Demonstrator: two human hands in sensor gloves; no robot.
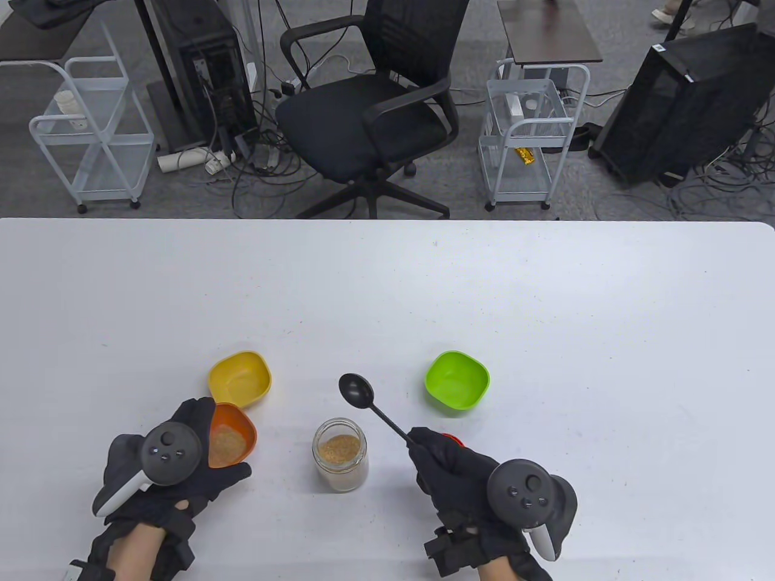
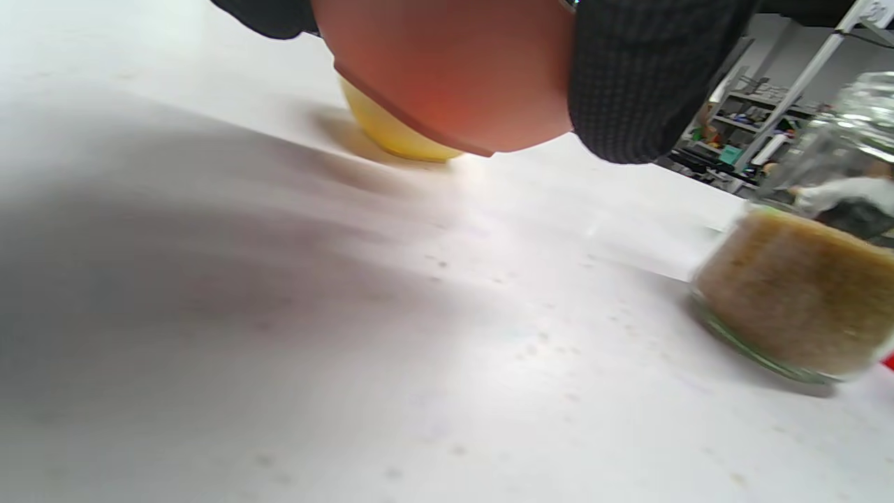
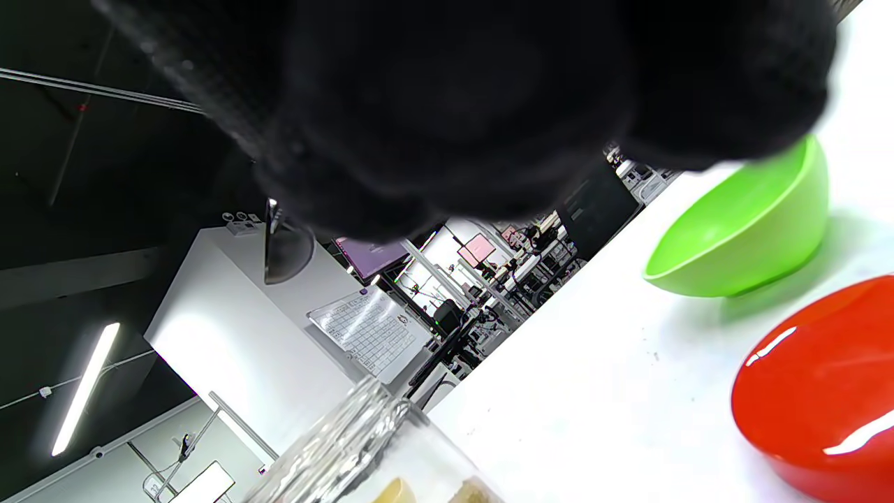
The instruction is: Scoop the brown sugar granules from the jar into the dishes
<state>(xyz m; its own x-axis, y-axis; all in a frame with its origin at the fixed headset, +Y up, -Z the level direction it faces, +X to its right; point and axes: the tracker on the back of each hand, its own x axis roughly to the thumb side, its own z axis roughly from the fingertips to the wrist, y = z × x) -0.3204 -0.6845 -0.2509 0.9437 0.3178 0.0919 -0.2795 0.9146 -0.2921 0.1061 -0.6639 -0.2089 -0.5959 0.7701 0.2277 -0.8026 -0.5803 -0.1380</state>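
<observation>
Sugar sits in an open glass jar (image 1: 339, 455) standing upright on the white table (image 1: 387, 290), near the front edge and between the two hands. The granules fill roughly its lower half, as the left wrist view shows through the glass.

To the jar's left, the left hand (image 1: 172, 469) grips an orange bowl (image 1: 230, 437), fingers curled round its near side and under it. The left wrist view shows the bowl lifted clear of the table, with its underside overhead. A layer of brown sugar (image 1: 227, 445) lies inside it. Just behind it, a yellow bowl (image 1: 240, 379) rests on the table; whether the two rims touch is hard to tell.

To the jar's right, the right hand (image 1: 460, 469) pinches the handle of a black spoon (image 1: 370, 404). The spoon slants up and left from the fingers, and its bowl hangs in the air behind the jar and looks empty.

A green bowl (image 1: 457, 382) stands on the table beyond the right hand, well apart from the jar. A red bowl (image 3: 821, 398) lies mostly hidden under the right hand in the table view; the right wrist view shows it just beside the green one.
</observation>
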